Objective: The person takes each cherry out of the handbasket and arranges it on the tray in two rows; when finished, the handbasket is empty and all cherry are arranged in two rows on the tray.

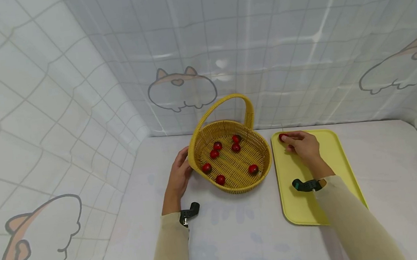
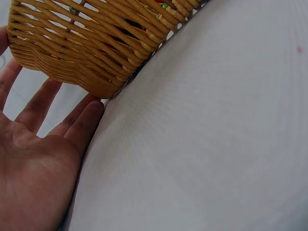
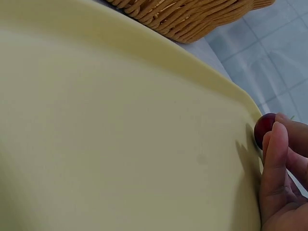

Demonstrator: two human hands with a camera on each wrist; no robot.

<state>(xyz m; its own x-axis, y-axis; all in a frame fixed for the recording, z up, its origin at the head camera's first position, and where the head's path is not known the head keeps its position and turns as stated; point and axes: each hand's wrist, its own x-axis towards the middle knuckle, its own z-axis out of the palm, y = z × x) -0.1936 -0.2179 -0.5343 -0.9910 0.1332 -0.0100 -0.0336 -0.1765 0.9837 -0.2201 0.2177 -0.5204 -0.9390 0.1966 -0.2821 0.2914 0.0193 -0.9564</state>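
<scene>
My right hand (image 1: 303,147) pinches a dark red cherry (image 3: 263,129) between thumb and fingertips. It holds the cherry at the far left corner of a yellow tray (image 1: 318,211), and a thin stem rises from the fruit in the head view. To the left stands a round yellow woven basket (image 1: 237,189) with a tall arched handle. Several red cherries (image 1: 253,169) lie spread over its floor. My left hand (image 1: 179,174) rests against the basket's left side; in the left wrist view its fingers (image 2: 41,103) reach out to the woven wall, palm showing.
A white cloth (image 1: 234,233) covers the table under the basket and tray. Close behind them rises a grid-patterned curtain (image 1: 277,55) with cartoon animals, and a similar sheet (image 1: 53,142) hangs at the left. The basket's handle (image 1: 207,115) arches high over its left and back.
</scene>
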